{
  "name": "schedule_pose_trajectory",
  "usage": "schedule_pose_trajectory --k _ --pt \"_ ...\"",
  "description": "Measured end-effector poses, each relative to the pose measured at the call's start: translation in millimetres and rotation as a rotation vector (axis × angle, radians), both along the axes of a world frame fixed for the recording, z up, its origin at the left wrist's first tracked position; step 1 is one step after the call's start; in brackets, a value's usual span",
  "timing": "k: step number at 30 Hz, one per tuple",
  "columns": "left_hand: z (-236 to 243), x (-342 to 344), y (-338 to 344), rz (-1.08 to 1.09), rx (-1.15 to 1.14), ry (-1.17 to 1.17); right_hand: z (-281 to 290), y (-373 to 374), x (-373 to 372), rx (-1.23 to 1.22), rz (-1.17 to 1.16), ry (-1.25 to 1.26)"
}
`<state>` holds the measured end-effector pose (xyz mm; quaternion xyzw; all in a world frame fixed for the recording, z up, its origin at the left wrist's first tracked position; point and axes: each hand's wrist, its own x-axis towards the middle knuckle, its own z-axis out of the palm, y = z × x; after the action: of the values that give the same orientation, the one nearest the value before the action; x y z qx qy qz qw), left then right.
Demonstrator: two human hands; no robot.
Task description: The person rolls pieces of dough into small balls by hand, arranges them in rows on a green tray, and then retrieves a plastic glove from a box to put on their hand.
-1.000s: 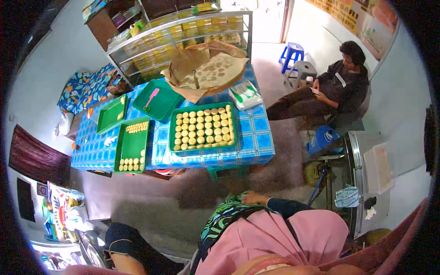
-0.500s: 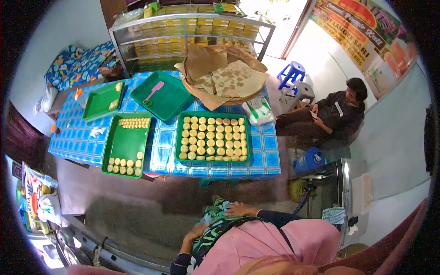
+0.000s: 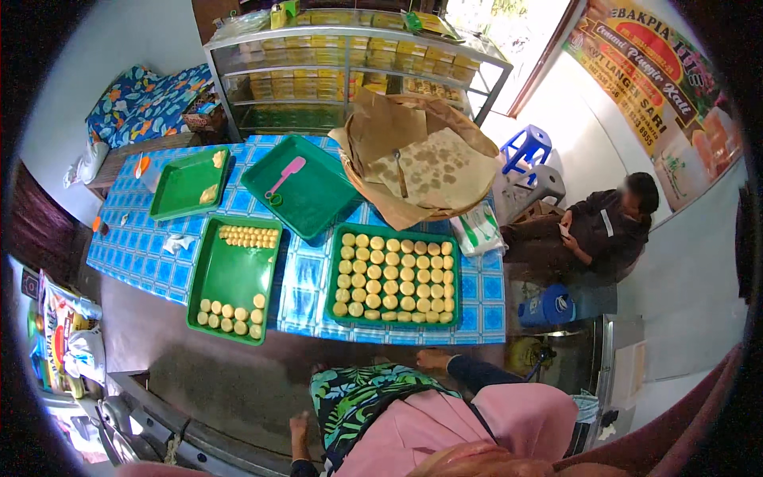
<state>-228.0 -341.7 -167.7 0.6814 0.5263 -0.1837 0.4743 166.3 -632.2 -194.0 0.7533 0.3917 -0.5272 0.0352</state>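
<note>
My left hand (image 3: 299,429) hangs low left of the green-leaf patterned apron, its small, dim fingers hard to make out. My right hand (image 3: 434,359) is open at the apron's right, below the table edge. On the blue checked table (image 3: 127,254), a green tray (image 3: 457,278) holds rows of round pale pastries (image 3: 390,278). Left of it, another tray (image 3: 226,278) has small dough pieces and pastries at opposite ends. Behind are a tray (image 3: 183,183) with dough lumps, a tray (image 3: 310,207) with a pink spatula (image 3: 290,171), and a paper-lined basket (image 3: 433,159).
Glass shelving (image 3: 358,63) with yellow boxes stands behind the table. A seated person (image 3: 604,226) holds a small object at the right, near stools (image 3: 524,151), a blue container (image 3: 548,306) and a metal appliance (image 3: 616,358). Metal equipment (image 3: 135,421) lines the lower left.
My body has moved nearer the table, which appears lower in view. My left hand rose to the apron, then dropped away to its left; my right hand moved slightly rightward.
</note>
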Motion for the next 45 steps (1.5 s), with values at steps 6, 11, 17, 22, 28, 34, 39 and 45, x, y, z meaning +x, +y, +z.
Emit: schedule_pose_trajectory --k 6,11,17,22,28,34,39,45 --pt "10.8 89.1 69.6 -0.241 -0.041 -0.501 -27.9 74.4 -44.5 0.373 -0.445 0.394" --pt "6.7 95.5 150.2 -0.878 -0.318 -0.132 27.3 170.5 -107.5 -0.018 -0.149 0.298" --pt "-21.7 40.7 253.2 -0.621 -0.262 0.022 45.6 127.6 -140.7 0.258 -1.068 0.421" --pt "50.8 66.9 271.5 -1.093 0.015 0.103 91.9 92.4 -155.0 0.007 -0.646 -0.163" --pt "135.2 135.0 246.7 -1.048 -0.341 -0.38 143.4 105.9 -104.5 0.634 -0.976 -0.153" --pt "139.6 127.3 237.7 -0.294 -0.614 -0.34 196.1 174.9 -56.3 0.687 -1.127 0.156" --pt "104.2 63.6 251.2 0.5 -0.65 -0.374 151.0 280.8 -70.7 0.723 -0.998 0.473" --pt "103.4 63.2 252.7 0.916 -0.555 -0.642 137.0 372.4 -14.8 0.841 -1.311 0.327"
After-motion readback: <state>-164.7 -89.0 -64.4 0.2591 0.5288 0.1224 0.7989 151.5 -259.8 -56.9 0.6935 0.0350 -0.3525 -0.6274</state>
